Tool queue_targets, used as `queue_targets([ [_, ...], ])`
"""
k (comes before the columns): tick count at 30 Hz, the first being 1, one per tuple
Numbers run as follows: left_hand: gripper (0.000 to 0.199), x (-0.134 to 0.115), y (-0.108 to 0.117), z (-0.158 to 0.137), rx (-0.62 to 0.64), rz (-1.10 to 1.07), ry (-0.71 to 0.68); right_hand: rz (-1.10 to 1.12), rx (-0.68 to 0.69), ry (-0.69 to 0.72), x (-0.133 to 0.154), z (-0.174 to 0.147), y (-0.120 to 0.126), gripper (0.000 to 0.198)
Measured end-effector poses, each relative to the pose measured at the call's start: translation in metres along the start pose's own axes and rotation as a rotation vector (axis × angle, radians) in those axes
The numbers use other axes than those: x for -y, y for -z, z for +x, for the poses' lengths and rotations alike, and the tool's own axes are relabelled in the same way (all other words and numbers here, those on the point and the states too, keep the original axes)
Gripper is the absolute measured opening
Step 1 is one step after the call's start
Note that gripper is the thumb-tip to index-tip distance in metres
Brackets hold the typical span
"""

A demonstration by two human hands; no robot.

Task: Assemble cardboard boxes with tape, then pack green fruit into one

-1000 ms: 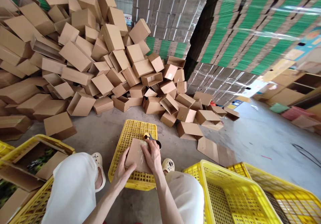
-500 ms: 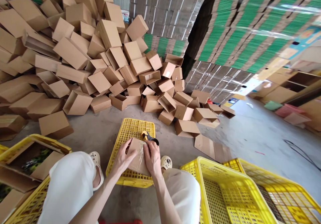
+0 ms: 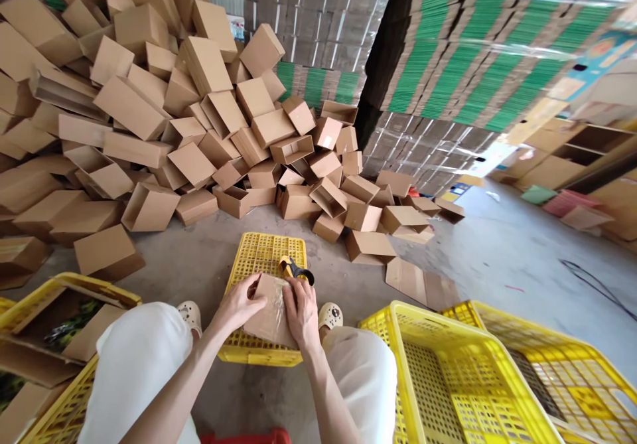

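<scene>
Between my knees, a small cardboard box (image 3: 271, 321) with shiny clear tape across its top rests on a yellow plastic crate (image 3: 261, 248), which lies with its gridded side up. My left hand (image 3: 242, 304) grips the box's left side, thumb on top and fingers curled over the far edge. At the right side, my right hand (image 3: 302, 308) holds the box with its fingers over the top and edge, beside the tape. Just beyond my right fingers lies a yellow-and-black tape dispenser (image 3: 294, 269) on the crate, partly hidden.
A large heap of cardboard boxes (image 3: 129, 105) covers the floor ahead and left. Yellow crates (image 3: 398, 371) stand at my right. At my left, another crate (image 3: 112, 289) holds an open carton (image 3: 40, 304) with dark green-and-yellow contents. Flattened-carton stacks (image 3: 462, 46) rise behind.
My left hand has shifted slightly left and back on the box, showing more of its top. The right hand stays at the right edge. The view has shifted a little.
</scene>
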State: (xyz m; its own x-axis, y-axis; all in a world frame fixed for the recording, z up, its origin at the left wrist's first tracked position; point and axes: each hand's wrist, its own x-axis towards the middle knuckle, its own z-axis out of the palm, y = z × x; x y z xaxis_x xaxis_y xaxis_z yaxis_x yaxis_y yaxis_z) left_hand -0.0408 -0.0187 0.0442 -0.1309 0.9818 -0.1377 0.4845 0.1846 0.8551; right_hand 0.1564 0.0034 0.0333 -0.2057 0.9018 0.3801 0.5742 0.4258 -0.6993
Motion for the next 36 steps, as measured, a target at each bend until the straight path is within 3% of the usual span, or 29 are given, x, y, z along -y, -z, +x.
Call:
queue_targets([
  [3,0.059,0.0,0.003,0.0,0.048,-0.049,-0.026,-0.004,-0.004,-0.002,0.001,-0.002,0.0,0.035],
  [9,0.064,-0.005,0.001,-0.005,-0.03,0.173,-0.013,-0.012,0.0,0.014,0.004,-0.003,-0.001,0.034],
  [14,0.041,-0.003,0.002,-0.001,0.031,0.123,-0.064,-0.039,-0.017,0.02,0.002,-0.005,0.0,0.036],
  [18,0.038,-0.004,-0.006,0.001,-0.07,0.266,-0.034,-0.051,-0.028,0.048,0.003,-0.004,-0.004,0.035],
  [21,0.033,-0.002,-0.008,0.002,-0.063,0.264,-0.032,-0.046,-0.038,0.059,0.004,-0.002,-0.005,0.033],
  [27,0.05,0.006,0.0,-0.001,0.036,0.076,-0.067,-0.052,-0.037,0.044,0.005,-0.001,-0.007,0.033],
  [30,0.057,0.001,-0.003,-0.004,0.025,0.112,-0.012,-0.051,-0.049,0.054,0.007,-0.001,-0.011,0.035],
  [36,0.048,-0.004,0.001,-0.004,-0.014,0.161,0.033,-0.049,-0.031,0.062,0.008,-0.001,-0.013,0.033],
])
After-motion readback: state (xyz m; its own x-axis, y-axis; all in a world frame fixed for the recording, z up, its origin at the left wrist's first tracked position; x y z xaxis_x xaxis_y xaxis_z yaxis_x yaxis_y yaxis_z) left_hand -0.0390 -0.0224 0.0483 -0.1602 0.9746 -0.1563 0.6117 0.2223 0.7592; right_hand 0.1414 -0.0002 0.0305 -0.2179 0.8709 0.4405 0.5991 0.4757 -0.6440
